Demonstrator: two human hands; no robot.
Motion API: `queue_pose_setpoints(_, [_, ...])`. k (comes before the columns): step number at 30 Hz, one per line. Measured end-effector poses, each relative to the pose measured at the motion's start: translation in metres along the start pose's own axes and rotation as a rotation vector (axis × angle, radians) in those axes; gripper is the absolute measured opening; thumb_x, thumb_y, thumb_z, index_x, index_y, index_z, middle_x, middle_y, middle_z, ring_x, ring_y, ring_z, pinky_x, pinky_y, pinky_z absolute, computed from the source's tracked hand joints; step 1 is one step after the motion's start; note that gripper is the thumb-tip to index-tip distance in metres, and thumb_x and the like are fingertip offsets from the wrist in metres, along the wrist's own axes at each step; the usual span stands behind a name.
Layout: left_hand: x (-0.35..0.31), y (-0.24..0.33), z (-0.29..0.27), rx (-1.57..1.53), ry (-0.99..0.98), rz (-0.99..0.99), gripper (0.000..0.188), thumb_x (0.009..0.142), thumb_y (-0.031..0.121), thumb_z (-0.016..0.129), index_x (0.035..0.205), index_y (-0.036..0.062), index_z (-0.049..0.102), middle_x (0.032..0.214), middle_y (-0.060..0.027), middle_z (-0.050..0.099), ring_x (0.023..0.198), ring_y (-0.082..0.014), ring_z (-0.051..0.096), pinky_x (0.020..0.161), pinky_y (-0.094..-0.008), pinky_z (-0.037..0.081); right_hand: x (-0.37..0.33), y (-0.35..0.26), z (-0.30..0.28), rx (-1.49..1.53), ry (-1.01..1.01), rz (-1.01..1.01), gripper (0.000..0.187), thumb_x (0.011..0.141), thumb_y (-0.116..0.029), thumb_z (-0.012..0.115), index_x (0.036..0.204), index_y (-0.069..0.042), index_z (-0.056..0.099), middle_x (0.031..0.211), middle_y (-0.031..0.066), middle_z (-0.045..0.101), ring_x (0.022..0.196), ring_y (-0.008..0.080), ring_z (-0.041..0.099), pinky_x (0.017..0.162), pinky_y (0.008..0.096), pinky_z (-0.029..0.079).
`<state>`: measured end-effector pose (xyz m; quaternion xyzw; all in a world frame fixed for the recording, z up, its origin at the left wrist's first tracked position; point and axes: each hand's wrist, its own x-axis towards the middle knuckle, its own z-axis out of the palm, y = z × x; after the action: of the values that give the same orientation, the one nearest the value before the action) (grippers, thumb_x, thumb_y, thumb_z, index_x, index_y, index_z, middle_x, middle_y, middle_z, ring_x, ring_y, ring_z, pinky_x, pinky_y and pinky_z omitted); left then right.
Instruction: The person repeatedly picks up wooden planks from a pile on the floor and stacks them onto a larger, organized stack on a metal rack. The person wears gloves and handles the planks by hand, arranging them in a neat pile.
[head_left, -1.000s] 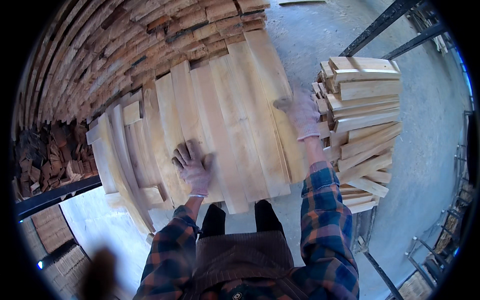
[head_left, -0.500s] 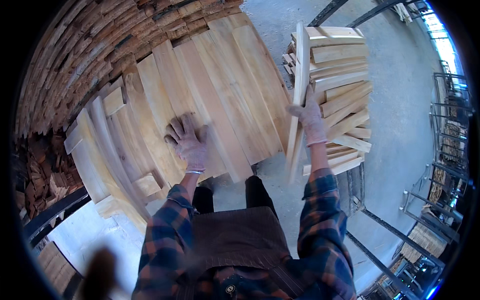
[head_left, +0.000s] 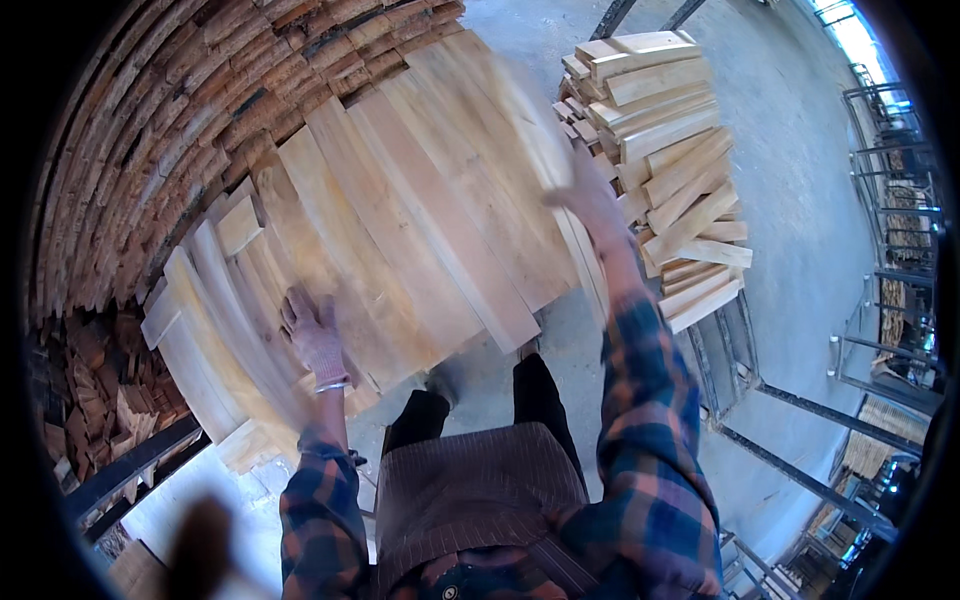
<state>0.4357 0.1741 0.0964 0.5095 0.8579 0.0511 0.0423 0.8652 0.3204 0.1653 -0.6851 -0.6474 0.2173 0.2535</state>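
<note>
Pale wooden boards (head_left: pixel 400 230) lie side by side across a wide layer in front of me. My left hand (head_left: pixel 315 340), in a light knit work glove, rests near their left part with its fingers apart and holds nothing. At the layer's right edge my gloved right hand (head_left: pixel 592 205) is closed on a long wooden board (head_left: pixel 582 262), thumb over the near face. Motion blurs this hand and the board's far end. Short blocks, one being a small wood piece (head_left: pixel 240 226), lie on top of the boards at the left.
A tall stack of rough reddish-brown lumber (head_left: pixel 190 120) rises at the back left. To the right, a pile of short pale planks (head_left: pixel 660 110) sits on a dark metal frame (head_left: pixel 725 345). Broken wood scraps (head_left: pixel 100 385) fill the left side. Metal racks (head_left: pixel 890 210) line the far right.
My right hand has brought the long board leftward, from beside the plank pile to the layer's right edge. My left hand has slid left and nearer to me across the boards.
</note>
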Motion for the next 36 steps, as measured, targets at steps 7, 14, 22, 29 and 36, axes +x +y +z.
queue_pose_setpoints(7, [0.001,0.008,-0.001,0.123,-0.009,0.002,0.074,0.089,0.055,0.052,0.149,0.0173,0.030,0.153,-0.0138,0.028,0.138,-0.0384,0.028,0.109,-0.0534,0.027,-0.237,0.021,0.022,1.217,0.351,0.756,0.072,0.065,-0.003,0.062,0.133,0.001,0.040,0.108,0.0117,0.053,0.100,0.0265,0.056,0.092,0.0385,0.049])
queue_pose_setpoints(14, [-0.005,0.011,0.007,0.059,-0.016,0.029,0.075,0.090,0.056,0.051,0.150,0.0173,0.028,0.151,-0.0147,0.030,0.134,-0.0396,0.032,0.107,-0.0530,0.029,-0.225,-0.003,0.125,1.537,0.520,0.946,0.039,0.074,-0.019,0.073,0.107,-0.005,0.057,0.102,0.0098,0.057,0.094,0.0273,0.056,0.087,0.0432,0.049])
queue_pose_setpoints(22, [0.000,0.001,0.017,0.147,0.113,0.081,0.070,0.092,0.054,0.047,0.149,0.0161,0.030,0.148,-0.0176,0.034,0.134,-0.0403,0.032,0.107,-0.0579,0.025,-0.237,-0.004,0.110,1.630,0.516,0.911,0.050,0.074,-0.021,0.076,0.116,-0.004,0.054,0.105,0.0094,0.058,0.102,0.0267,0.056,0.095,0.0453,0.046])
queue_pose_setpoints(29, [-0.001,0.007,0.002,0.093,0.117,0.041,0.064,0.088,0.046,0.051,0.141,0.0115,0.040,0.136,-0.0171,0.041,0.128,-0.0401,0.035,0.105,-0.0576,0.027,-0.166,-0.055,-0.019,0.732,-0.050,0.450,0.087,0.059,-0.005,0.075,0.137,0.001,0.036,0.111,0.0124,0.058,0.098,0.0306,0.059,0.095,0.0369,0.047])
queue_pose_setpoints(36, [-0.021,-0.022,-0.028,-0.262,0.155,-0.164,0.059,0.089,0.034,0.052,0.142,0.0112,0.041,0.144,-0.0195,0.041,0.133,-0.0370,0.038,0.114,-0.0462,0.025,-0.006,-0.130,0.001,-0.335,-0.584,-0.276,0.109,0.054,-0.008,0.080,0.149,-0.016,0.026,0.122,0.0228,0.055,0.111,0.0406,0.055,0.097,0.0433,0.046])
